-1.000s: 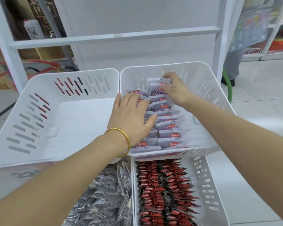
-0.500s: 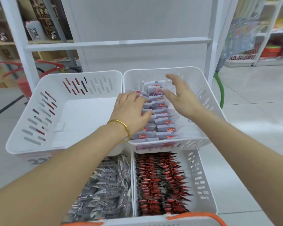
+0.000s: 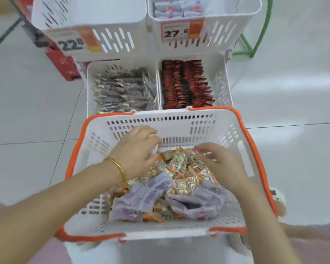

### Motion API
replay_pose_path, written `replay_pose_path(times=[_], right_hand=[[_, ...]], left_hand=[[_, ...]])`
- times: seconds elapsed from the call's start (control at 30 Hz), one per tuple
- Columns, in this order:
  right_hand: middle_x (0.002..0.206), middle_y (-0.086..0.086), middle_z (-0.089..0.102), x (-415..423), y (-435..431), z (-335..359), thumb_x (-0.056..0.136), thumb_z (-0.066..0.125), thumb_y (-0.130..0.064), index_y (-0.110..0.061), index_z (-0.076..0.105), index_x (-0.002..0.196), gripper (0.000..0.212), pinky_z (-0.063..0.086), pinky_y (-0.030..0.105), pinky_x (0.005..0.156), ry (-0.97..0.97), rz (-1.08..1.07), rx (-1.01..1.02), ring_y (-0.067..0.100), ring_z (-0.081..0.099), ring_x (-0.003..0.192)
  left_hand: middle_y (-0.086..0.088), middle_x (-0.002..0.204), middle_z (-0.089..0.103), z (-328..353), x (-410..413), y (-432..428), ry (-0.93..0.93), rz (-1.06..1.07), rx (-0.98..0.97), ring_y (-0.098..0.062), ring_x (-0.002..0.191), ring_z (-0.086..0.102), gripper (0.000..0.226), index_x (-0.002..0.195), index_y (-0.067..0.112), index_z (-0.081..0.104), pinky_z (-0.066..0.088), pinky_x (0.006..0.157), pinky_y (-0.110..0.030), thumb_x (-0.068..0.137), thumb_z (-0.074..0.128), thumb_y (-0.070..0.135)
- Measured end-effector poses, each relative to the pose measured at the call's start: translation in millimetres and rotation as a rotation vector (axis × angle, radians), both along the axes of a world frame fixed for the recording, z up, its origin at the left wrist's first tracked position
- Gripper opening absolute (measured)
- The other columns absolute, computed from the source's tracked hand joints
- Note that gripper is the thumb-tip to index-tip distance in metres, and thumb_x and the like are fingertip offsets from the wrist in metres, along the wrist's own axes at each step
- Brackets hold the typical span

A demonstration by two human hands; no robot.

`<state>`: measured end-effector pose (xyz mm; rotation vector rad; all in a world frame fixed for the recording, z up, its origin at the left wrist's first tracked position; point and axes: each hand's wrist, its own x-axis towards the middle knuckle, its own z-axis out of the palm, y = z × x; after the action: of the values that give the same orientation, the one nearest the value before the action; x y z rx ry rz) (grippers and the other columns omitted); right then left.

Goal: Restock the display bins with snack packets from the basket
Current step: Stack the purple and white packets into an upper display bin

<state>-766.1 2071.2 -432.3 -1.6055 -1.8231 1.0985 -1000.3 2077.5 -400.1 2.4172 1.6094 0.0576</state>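
Observation:
A white basket with orange handles (image 3: 181, 128) stands in front of me, holding a heap of gold-and-orange snack packets (image 3: 181, 168) and lavender packets (image 3: 141, 199). My left hand (image 3: 137, 147), with a gold bangle on the wrist, is inside the basket near its far wall, fingers curled round a lavender packet (image 3: 154, 151). My right hand (image 3: 221, 164) lies over the gold packets with its fingers spread and touching them. The upper right display bin (image 3: 217, 33) holds the same lavender packets; the upper left bin (image 3: 103, 14) looks bare inside.
Below the upper bins, a lower left bin holds grey packets (image 3: 122, 92) and a lower right bin holds red packets (image 3: 185, 84). Price tags hang on the upper bins. A red box (image 3: 61, 63) sits at the left and a green frame (image 3: 255, 44) at the right on the tiled floor.
Both hands left the upper right bin and came down into the basket. My view dropped from the shelf to the basket. The left hand now grips a lavender packet.

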Motion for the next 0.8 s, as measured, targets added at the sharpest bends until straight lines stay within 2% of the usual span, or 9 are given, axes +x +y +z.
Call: replay_pose_path(times=[0.1, 0.23, 0.33, 0.4, 0.5, 0.57, 0.63, 0.7, 0.8], right_hand=[[0.114, 0.000, 0.064, -3, -18, -34, 0.091, 0.056, -0.007, -0.016, 0.064, 0.115, 0.026, 0.046, 0.024, 0.089, -0.132, 0.055, -0.079, 0.012, 0.059, 0.097], [0.123, 0.000, 0.059, -37, -26, -60, 0.090, 0.058, -0.011, -0.018, 0.060, 0.122, 0.033, 0.042, 0.026, 0.090, -0.217, 0.228, -0.082, 0.013, 0.055, 0.104], [0.137, 0.007, 0.047, -60, -22, -77, 0.089, 0.060, -0.013, -0.020, 0.051, 0.133, 0.045, 0.038, 0.038, 0.103, -0.332, 0.358, -0.044, 0.025, 0.045, 0.124], [0.144, 0.008, 0.036, -68, -15, -89, 0.088, 0.061, -0.015, -0.024, 0.045, 0.137, 0.052, 0.034, 0.044, 0.107, -0.421, 0.423, -0.059, 0.031, 0.036, 0.131], [0.153, 0.005, 0.020, -77, -1, -101, 0.090, 0.060, -0.014, -0.030, 0.038, 0.140, 0.057, 0.038, 0.048, 0.104, -0.593, 0.566, -0.084, 0.038, 0.028, 0.135], [0.155, 0.004, 0.016, -82, 2, -109, 0.091, 0.057, -0.010, -0.032, 0.036, 0.141, 0.058, 0.037, 0.050, 0.104, -0.714, 0.659, -0.069, 0.038, 0.026, 0.137], [0.150, 0.006, 0.027, -85, 1, -118, 0.090, 0.055, -0.007, -0.030, 0.038, 0.140, 0.058, 0.042, 0.048, 0.098, -0.763, 0.692, -0.041, 0.036, 0.034, 0.130], [0.135, 0.006, 0.041, -88, -1, -129, 0.087, 0.058, -0.007, -0.026, 0.042, 0.134, 0.053, 0.048, 0.044, 0.089, -0.755, 0.678, 0.008, 0.030, 0.045, 0.118], [0.126, 0.005, 0.048, -93, -1, -136, 0.087, 0.062, -0.011, -0.021, 0.044, 0.131, 0.049, 0.047, 0.044, 0.092, -0.754, 0.652, 0.058, 0.028, 0.044, 0.117]], left_hand=[[-0.009, 0.127, 0.056, -9, -6, -32, 0.013, 0.039, -0.002, -0.034, 0.125, 0.042, 0.035, 0.114, 0.012, 0.065, 0.026, 0.107, -0.034, 0.087, 0.050, 0.028], [-0.003, 0.138, 0.044, -20, -22, -63, 0.037, 0.090, -0.040, -0.024, 0.132, 0.027, 0.036, 0.127, 0.018, 0.056, 0.016, 0.109, -0.028, 0.093, 0.051, 0.026], [-0.001, 0.139, 0.042, -26, -35, -76, 0.035, 0.149, -0.074, -0.022, 0.132, 0.025, 0.036, 0.130, 0.021, 0.053, 0.020, 0.109, -0.030, 0.095, 0.048, 0.026], [0.002, 0.138, 0.041, -34, -42, -81, 0.045, 0.174, -0.117, -0.021, 0.132, 0.024, 0.035, 0.129, 0.022, 0.053, 0.021, 0.108, -0.030, 0.095, 0.047, 0.026], [0.004, 0.137, 0.041, -53, -51, -83, 0.053, 0.188, -0.213, -0.020, 0.130, 0.025, 0.037, 0.130, 0.023, 0.051, 0.022, 0.108, -0.029, 0.093, 0.052, 0.027], [0.004, 0.137, 0.042, -68, -56, -81, 0.064, 0.147, -0.287, -0.019, 0.129, 0.028, 0.043, 0.132, 0.023, 0.048, 0.020, 0.108, -0.027, 0.090, 0.057, 0.030], [0.004, 0.136, 0.043, -82, -55, -79, 0.082, 0.060, -0.357, -0.018, 0.129, 0.030, 0.052, 0.135, 0.025, 0.044, 0.019, 0.109, -0.027, 0.087, 0.062, 0.036], [0.004, 0.137, 0.041, -92, -48, -76, 0.111, 0.019, -0.439, -0.019, 0.131, 0.029, 0.061, 0.138, 0.025, 0.040, 0.021, 0.110, -0.029, 0.083, 0.066, 0.039], [0.003, 0.136, 0.042, -102, -37, -74, 0.143, 0.027, -0.526, -0.021, 0.130, 0.031, 0.069, 0.138, 0.027, 0.039, 0.032, 0.104, -0.034, 0.078, 0.071, 0.036]])
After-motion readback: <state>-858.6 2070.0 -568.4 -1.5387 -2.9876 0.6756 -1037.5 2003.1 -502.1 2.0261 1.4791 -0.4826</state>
